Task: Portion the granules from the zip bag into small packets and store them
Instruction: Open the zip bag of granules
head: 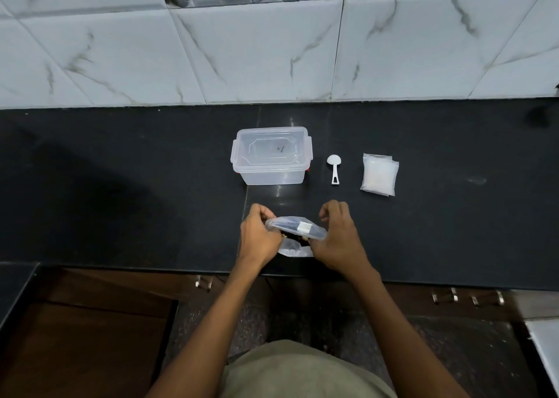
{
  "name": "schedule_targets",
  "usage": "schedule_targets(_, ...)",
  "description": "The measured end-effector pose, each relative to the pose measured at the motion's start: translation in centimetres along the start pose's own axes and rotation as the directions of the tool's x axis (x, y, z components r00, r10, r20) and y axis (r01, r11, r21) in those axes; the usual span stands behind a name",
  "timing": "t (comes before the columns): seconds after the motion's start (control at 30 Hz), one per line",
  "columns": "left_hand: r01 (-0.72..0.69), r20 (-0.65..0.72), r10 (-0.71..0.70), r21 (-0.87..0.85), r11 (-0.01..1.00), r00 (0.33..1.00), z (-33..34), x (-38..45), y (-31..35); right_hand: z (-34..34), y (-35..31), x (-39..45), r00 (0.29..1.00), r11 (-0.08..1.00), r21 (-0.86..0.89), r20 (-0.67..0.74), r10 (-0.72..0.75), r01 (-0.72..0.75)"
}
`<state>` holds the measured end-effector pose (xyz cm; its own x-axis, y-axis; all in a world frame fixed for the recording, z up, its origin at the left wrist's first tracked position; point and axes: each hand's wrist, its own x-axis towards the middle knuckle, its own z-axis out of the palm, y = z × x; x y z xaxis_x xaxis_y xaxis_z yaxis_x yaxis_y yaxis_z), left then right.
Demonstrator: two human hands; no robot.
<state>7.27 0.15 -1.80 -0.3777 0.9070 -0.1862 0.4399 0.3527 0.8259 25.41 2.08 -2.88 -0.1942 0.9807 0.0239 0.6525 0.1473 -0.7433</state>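
**A:** What are the hands doing?

**B:** I see both at the near edge of a black counter [121,186]. My left hand [259,237] pinches the left end of a clear zip bag [298,230], fingers curled round its top. My right hand [335,240] grips the right end the same way. The bag is held between them, just above or touching the counter; I cannot tell which. A white slider or label sits on its top edge. White granules show at the bottom, with something darker inside that I cannot make out.

**A:** Which step is this?

**B:** I judge it is the opening of the bag; no portioning has begun. Next, the two sides of the seal need pulling apart evenly, with the mouth kept upward so nothing spills.

**A:** And around the hands?

**B:** Beyond them stands a clear plastic box [271,155] with its lid clipped on. To its right lies a small white scoop [334,167], then a stack of small packets [379,178]. Behind is a marble-tiled wall [272,49]. Nothing blocks the reach, though the box lid must come off before storing.
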Motion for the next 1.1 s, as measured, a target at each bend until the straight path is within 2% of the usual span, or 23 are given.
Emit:
schedule_targets(0.07, -0.038, -0.043, 0.038, 0.008, 0.999, 0.998, 0.5, 0.2, 0.0, -0.1, 0.2, 0.2, 0.987, 0.986, -0.106, -0.081, -0.137, 0.128)
schedule_targets(0.17, -0.110, -0.122, 0.122, 0.098, 0.989, 0.985, 1.1, 0.2, -0.1, -0.1, 0.5, 0.7, 0.929, 0.923, -0.259, -0.162, -0.332, 0.285)
schedule_targets(0.3, -0.188, -0.110, 0.208, 0.167, 0.968, 0.972, 1.8, -0.3, -0.6, 0.6, 1.4, 1.2, 0.891, 0.852, -0.343, -0.082, -0.446, 0.394)
schedule_targets(0.43, -0.223, 0.021, 0.225, 0.256, 0.941, 0.974, 1.9, -0.8, 0.1, 0.3, 2.1, 1.8, 0.925, 0.841, -0.394, 0.076, -0.371, 0.370)
schedule_targets(0.57, -0.246, 0.138, 0.204, 0.485, 0.839, 0.969, 2.1, -0.7, 1.0, -0.6, 1.9, 2.3, 0.923, 0.818, -0.444, 0.288, -0.256, 0.366)
schedule_targets(0.63, -0.209, 0.125, 0.167, 0.541, 0.815, 0.978, 2.5, -0.6, 1.6, -0.8, 1.7, 2.5, 0.907, 0.820, -0.438, 0.365, -0.211, 0.368)
schedule_targets(0.7, -0.115, 0.051, 0.104, 0.525, 0.843, 0.993, 3.2, -0.7, 2.1, -0.8, 1.6, 2.6, 0.897, 0.831, -0.423, 0.401, -0.186, 0.362)
schedule_targets(0.77, -0.046, -0.013, 0.061, 0.497, 0.867, 0.998, 3.8, -0.8, 2.3, -0.6, 1.6, 2.9, 0.893, 0.845, -0.404, 0.415, -0.173, 0.351)
schedule_targets(0.9, -0.016, -0.039, 0.038, 0.457, 0.889, 0.999, 4.5, 0.0, 2.2, -0.4, 1.3, 4.1, 0.908, 0.871, -0.386, 0.393, -0.143, 0.304)
schedule_targets(1.1, -0.071, 0.008, 0.075, 0.407, 0.911, 0.997, 4.3, 2.8, 2.3, -0.3, 1.1, 5.4, 0.962, 0.920, -0.361, 0.267, -0.054, 0.152)
